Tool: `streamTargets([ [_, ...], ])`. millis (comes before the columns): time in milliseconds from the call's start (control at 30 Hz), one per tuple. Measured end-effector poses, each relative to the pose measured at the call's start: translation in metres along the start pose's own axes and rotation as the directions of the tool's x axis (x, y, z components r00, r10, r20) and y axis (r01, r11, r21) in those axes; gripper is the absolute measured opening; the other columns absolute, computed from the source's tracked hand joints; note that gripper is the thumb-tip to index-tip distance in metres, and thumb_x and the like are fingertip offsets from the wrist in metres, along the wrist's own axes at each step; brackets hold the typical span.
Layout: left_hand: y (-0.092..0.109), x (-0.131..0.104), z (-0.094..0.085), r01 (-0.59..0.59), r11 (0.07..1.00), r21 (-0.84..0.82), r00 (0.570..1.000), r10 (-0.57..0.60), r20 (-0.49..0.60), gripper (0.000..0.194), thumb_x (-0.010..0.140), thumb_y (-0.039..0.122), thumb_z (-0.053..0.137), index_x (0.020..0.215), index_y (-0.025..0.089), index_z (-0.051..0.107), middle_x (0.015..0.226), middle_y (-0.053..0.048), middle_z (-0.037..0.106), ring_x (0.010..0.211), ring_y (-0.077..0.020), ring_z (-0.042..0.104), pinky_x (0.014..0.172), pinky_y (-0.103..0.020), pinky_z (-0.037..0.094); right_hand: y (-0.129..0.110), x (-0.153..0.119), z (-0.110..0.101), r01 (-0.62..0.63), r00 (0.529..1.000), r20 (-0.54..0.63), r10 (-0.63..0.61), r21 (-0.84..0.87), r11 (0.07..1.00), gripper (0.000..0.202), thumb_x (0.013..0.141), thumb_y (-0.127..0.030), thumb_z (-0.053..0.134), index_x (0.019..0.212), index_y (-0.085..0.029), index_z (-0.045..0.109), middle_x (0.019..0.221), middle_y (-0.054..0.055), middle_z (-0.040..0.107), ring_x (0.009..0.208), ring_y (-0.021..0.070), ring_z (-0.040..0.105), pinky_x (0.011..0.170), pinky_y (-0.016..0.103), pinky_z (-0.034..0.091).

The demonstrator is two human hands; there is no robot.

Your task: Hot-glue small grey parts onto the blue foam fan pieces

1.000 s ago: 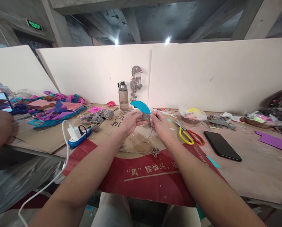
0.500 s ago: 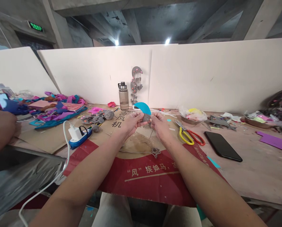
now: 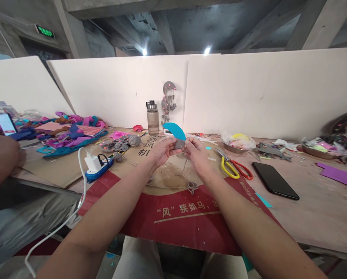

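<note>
In front of me, over the cardboard, a blue felt crescent (image 3: 175, 130) stands up from a small grey felt piece (image 3: 179, 144). My left hand (image 3: 163, 150) pinches the grey part from the left with closed fingers. At the right edge of the same felt, the fingertips of my right hand (image 3: 195, 152) are pressed together; whether a needle is between them cannot be made out. A strand of grey yarn (image 3: 185, 166) hangs below my right fingers, and a loose coil of yarn (image 3: 192, 187) lies on the cardboard (image 3: 190, 228).
Yellow-and-red-handled scissors (image 3: 233, 167) and a black phone (image 3: 275, 180) lie to the right. Behind stand a water bottle (image 3: 153, 119) and a grey hanging ornament (image 3: 169, 97). Left are a power strip (image 3: 99, 170), felt scraps (image 3: 74, 135) and another person's arm (image 3: 1, 159).
The blue crescent has tipped slightly to the left, showing more of the grey felt. Both hands keep nearly the same place. At far left, a lit phone screen shows more fully.
</note>
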State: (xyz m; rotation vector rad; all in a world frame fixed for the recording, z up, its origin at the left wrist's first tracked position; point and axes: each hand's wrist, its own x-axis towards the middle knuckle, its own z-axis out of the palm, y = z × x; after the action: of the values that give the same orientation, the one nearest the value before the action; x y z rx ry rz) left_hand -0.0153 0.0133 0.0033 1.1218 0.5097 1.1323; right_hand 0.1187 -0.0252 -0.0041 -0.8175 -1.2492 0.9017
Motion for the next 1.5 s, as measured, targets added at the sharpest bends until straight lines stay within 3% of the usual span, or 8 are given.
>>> streamTargets([
  [233,-0.001,0.001,-0.005,-0.041,0.999,0.000,0.993,0.041,0.112,0.020,0.075,0.030,0.067,0.086,0.014,0.062,0.085,-0.007,0.069,0.070,-0.0128,0.065,0.055,-0.019,0.052,-0.006,-0.003,0.004,-0.097,0.995,0.055,0.087,0.217,0.971,0.026,0.067,-0.040,0.064,0.069,-0.021,0.045,0.057,-0.008,0.037,0.048,0.0063,0.026,0.046,0.021,0.025],
  [433,-0.016,0.005,-0.002,-0.075,0.959,0.275,0.980,0.122,-0.157,0.024,0.073,0.035,0.070,0.079,0.014,0.059,0.078,-0.004,0.062,0.065,-0.0103,0.057,0.054,-0.022,0.051,0.009,0.004,-0.001,-0.061,0.984,-0.163,0.069,0.055,0.997,0.023,0.071,-0.039,0.058,0.067,-0.022,0.043,0.053,-0.009,0.033,0.045,0.0074,0.026,0.045,0.023,0.025],
  [533,-0.017,-0.001,0.003,-0.151,0.777,0.611,0.903,0.360,-0.235,0.022,0.073,0.035,0.068,0.077,0.016,0.057,0.074,-0.002,0.059,0.066,-0.0128,0.056,0.058,-0.026,0.051,0.016,0.007,-0.005,-0.050,0.961,-0.278,0.004,-0.159,0.986,0.020,0.075,-0.039,0.052,0.067,-0.023,0.044,0.053,-0.007,0.039,0.049,0.0107,0.035,0.049,0.025,0.030],
  [633,-0.013,-0.009,0.010,-0.213,0.438,0.873,0.836,0.544,-0.069,0.018,0.072,0.031,0.070,0.075,0.019,0.057,0.082,-0.003,0.061,0.081,-0.0171,0.057,0.079,-0.033,0.049,0.017,0.007,-0.007,-0.044,0.948,-0.313,-0.052,-0.292,0.955,0.015,0.077,-0.035,0.049,0.068,-0.023,0.046,0.055,-0.005,0.045,0.054,0.0131,0.041,0.055,0.027,0.033],
  [733,-0.013,-0.014,0.014,-0.269,0.299,0.916,0.827,0.558,0.061,0.020,0.071,0.030,0.072,0.083,0.021,0.059,0.094,-0.006,0.063,0.095,-0.0218,0.056,0.092,-0.038,0.043,0.013,0.003,-0.005,-0.014,0.955,-0.281,-0.094,-0.361,0.932,0.012,0.078,-0.031,0.047,0.070,-0.022,0.049,0.060,-0.004,0.049,0.057,0.0136,0.043,0.059,0.027,0.035],
  [900,-0.020,-0.009,0.013,-0.279,0.485,0.829,0.861,0.509,-0.008,0.017,0.069,0.026,0.072,0.081,0.021,0.060,0.087,-0.006,0.063,0.090,-0.0220,0.058,0.088,-0.037,0.046,0.009,-0.001,0.000,0.047,0.971,-0.196,-0.134,-0.395,0.918,0.012,0.077,-0.031,0.051,0.072,-0.020,0.055,0.066,-0.001,0.054,0.061,0.0140,0.046,0.061,0.027,0.037],
  [1100,-0.022,-0.006,0.014,-0.224,0.810,0.542,0.940,0.326,-0.099,0.015,0.072,0.021,0.066,0.079,0.018,0.053,0.076,-0.001,0.060,0.070,-0.0141,0.059,0.057,-0.027,0.053,0.011,-0.002,0.001,0.094,0.978,-0.134,-0.158,-0.391,0.916,0.013,0.079,-0.031,0.052,0.076,-0.020,0.058,0.072,0.000,0.059,0.066,0.0145,0.050,0.066,0.028,0.039],
  [1500,-0.023,-0.001,0.014,-0.144,0.951,0.273,0.960,0.201,-0.196,0.014,0.075,0.021,0.065,0.077,0.016,0.053,0.070,-0.001,0.063,0.067,-0.0121,0.062,0.074,-0.034,0.055,0.015,-0.003,0.000,0.181,0.966,-0.094,-0.241,-0.419,0.890,0.012,0.083,-0.032,0.050,0.081,-0.021,0.054,0.077,0.001,0.060,0.071,0.0152,0.054,0.071,0.029,0.043],
])
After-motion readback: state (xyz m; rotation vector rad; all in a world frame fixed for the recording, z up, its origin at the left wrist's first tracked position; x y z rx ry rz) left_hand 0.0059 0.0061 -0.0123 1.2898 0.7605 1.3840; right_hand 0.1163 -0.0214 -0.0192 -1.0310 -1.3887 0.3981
